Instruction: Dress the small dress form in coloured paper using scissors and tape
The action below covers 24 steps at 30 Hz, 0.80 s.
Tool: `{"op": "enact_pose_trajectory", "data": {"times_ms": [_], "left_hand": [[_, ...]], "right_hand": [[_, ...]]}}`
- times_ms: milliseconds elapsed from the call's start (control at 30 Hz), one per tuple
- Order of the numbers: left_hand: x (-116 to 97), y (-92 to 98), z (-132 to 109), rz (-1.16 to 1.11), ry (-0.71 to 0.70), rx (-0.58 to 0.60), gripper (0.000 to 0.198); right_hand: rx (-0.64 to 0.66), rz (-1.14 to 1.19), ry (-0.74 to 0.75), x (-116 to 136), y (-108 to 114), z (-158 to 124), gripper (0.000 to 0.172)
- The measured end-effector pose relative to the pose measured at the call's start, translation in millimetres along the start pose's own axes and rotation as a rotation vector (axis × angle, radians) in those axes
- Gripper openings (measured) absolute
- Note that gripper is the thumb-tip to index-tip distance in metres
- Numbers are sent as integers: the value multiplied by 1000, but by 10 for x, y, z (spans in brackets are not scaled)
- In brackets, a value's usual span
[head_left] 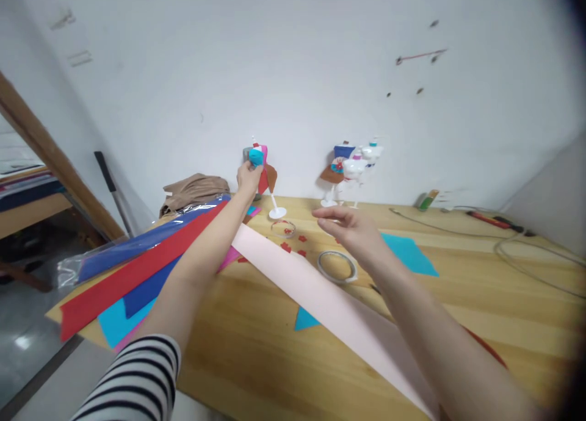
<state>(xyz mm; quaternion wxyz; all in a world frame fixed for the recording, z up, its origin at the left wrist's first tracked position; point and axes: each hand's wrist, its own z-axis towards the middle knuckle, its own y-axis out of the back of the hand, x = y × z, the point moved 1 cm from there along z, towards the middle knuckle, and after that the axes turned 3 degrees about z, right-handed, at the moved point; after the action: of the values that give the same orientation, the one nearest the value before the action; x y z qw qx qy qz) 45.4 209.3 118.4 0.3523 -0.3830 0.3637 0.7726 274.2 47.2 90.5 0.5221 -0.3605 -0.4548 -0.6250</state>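
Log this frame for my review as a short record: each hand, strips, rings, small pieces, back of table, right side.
Left hand: at the colorfully dressed figure; exact grip unclear
Right hand: raised over the wooden table, nothing visible in it
Strips: pale pink strip running diagonally; red strip at left
Rings: two, the nearer ring larger-looking
Small pieces: red cutouts, scattered
Back of table: other decorated figures near the wall
Right side: thin cable; cyan sheet
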Motion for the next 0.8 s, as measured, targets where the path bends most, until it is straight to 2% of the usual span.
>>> {"op": "enact_pose_trajectory", "data": {"times_ms": [100,233,400,567,700,800], "left_hand": [[-37,-312,79,80,8,-10,8],[-127,-703,63,161,18,-4,14],[-172,-1029,0,229,-3,-10,20],[-80,-1183,-50,292,-22,-13,30],[-24,-1205,-86,330,-16,-30,50],[-17,-1188,-95,333,-28,-17,54]], "right_hand": [[-25,-7,5,-63,36,59,20],[-64,-23,-15,-187,80,147,22],[-69,-48,-37,-265,140,211,23],[-73,-50,-54,-339,184,227,24],[-62,-43,-69,-396,178,247,26],[-54,-50,-73,-400,144,387,22]]}}
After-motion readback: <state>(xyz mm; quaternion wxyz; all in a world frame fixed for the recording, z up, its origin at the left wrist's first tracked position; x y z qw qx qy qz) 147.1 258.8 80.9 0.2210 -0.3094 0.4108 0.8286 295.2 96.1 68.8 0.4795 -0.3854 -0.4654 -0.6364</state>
